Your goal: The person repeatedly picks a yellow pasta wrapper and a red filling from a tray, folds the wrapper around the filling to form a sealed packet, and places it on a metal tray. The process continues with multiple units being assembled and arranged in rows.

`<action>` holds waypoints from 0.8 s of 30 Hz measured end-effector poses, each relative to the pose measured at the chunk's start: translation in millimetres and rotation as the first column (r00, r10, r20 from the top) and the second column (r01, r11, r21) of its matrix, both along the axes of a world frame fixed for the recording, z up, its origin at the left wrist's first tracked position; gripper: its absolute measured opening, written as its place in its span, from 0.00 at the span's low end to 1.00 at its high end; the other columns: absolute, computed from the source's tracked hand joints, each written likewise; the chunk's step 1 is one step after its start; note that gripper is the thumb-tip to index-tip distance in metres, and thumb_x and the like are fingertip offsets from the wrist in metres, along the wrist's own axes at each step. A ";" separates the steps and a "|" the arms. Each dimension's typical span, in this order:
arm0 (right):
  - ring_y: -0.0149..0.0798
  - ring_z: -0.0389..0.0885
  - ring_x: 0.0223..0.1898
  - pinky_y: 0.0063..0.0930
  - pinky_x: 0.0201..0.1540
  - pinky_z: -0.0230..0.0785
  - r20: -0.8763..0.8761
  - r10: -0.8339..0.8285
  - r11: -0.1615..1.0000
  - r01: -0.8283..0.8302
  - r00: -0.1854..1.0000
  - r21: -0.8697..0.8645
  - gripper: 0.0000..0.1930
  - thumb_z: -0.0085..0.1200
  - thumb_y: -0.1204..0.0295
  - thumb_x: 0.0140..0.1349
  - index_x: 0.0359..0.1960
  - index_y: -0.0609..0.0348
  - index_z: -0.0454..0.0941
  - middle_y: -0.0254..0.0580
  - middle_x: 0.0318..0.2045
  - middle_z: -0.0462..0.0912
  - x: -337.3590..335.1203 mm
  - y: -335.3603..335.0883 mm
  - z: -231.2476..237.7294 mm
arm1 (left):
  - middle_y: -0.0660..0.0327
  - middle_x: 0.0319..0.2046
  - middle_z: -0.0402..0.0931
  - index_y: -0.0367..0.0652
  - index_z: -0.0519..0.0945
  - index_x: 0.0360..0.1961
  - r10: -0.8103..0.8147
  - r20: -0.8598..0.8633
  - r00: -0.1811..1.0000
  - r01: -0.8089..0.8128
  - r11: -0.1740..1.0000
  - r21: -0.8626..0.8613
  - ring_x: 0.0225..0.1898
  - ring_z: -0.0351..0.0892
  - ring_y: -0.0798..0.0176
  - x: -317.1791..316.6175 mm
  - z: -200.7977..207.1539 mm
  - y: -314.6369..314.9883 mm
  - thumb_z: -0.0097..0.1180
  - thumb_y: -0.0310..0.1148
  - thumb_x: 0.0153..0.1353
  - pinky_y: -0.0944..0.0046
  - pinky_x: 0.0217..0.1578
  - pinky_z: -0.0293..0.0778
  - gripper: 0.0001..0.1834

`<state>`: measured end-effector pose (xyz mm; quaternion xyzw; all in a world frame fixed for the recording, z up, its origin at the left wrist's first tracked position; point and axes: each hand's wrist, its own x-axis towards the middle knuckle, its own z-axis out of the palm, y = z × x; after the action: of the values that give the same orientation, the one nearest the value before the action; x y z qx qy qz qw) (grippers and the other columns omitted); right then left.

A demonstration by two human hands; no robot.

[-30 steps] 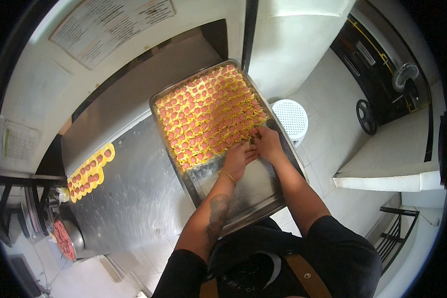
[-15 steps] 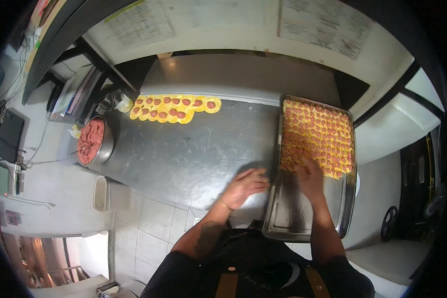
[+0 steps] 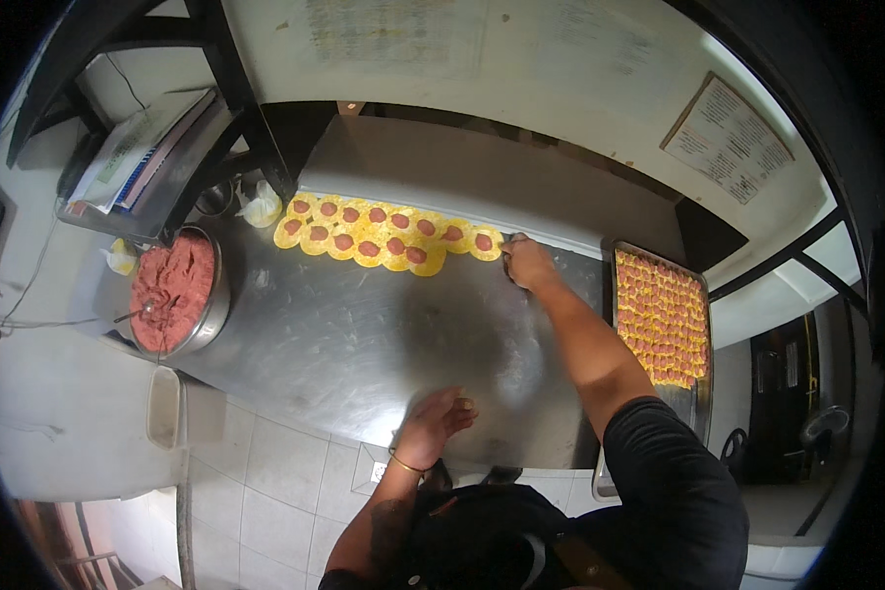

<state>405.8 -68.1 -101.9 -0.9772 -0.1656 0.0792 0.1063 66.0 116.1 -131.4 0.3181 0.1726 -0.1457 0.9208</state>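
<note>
Round yellow dough wrappers (image 3: 368, 251), each topped with a dab of pink minced meat, lie overlapping in rows along the table's far edge. At the right end of the far row, my right hand (image 3: 528, 264) reaches out with its fingertips closed at the edge of the last wrapper (image 3: 486, 242). My left hand (image 3: 437, 425) hovers near the table's front edge, fingers loosely bent and apart, with nothing clearly in it. On the right, a dark metal baking tray (image 3: 703, 413) carries many small folded dumplings (image 3: 661, 320) in tight rows, partly behind my right arm.
A steel bowl (image 3: 218, 300) of pink minced meat (image 3: 179, 285) with a utensil stuck in it stands at the table's left end. Beside it are a tied plastic bag (image 3: 262, 205) and a black shelf (image 3: 157, 211) with notebooks. The steel table (image 3: 344, 334) stretches between bowl and tray.
My right hand has gone from the tray to the right end of the wrapper row. My left hand has drawn away from the tray, and the view has turned.
</note>
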 end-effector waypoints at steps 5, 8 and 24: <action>0.50 0.86 0.46 0.49 0.51 0.75 0.250 0.340 0.919 -0.264 0.907 -0.292 0.13 0.51 0.70 0.65 0.46 0.60 0.83 0.49 0.41 0.87 -72.8 -4.7 -22.2 | 0.53 0.49 0.83 0.37 0.77 0.60 -0.061 0.024 0.998 0.059 0.995 0.085 0.51 0.86 0.53 34.2 -15.1 14.9 0.52 0.38 0.77 0.56 0.52 0.82 0.19; 0.52 0.85 0.43 0.49 0.50 0.75 0.386 0.366 0.928 -0.299 0.847 -0.224 0.13 0.52 0.68 0.65 0.46 0.63 0.81 0.52 0.41 0.86 -107.1 -7.0 -28.8 | 0.54 0.52 0.81 0.37 0.75 0.61 -0.099 0.090 0.991 0.090 0.992 0.093 0.55 0.84 0.54 60.0 -44.2 3.4 0.52 0.37 0.77 0.58 0.53 0.81 0.19; 0.45 0.83 0.36 0.38 0.40 0.75 0.169 -0.065 0.766 -0.059 0.984 0.640 0.09 0.61 0.74 0.68 0.46 0.64 0.83 0.47 0.37 0.83 -314.5 -11.6 55.9 | 0.57 0.54 0.81 0.37 0.76 0.62 0.067 0.122 0.990 -0.051 0.990 -0.131 0.56 0.82 0.60 31.1 40.1 -14.1 0.48 0.34 0.79 0.60 0.57 0.79 0.17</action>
<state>91.3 -79.7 -46.0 -0.8851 -0.1902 -0.0714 0.4188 97.2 102.1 -91.3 0.2620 0.1137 -0.1089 0.9522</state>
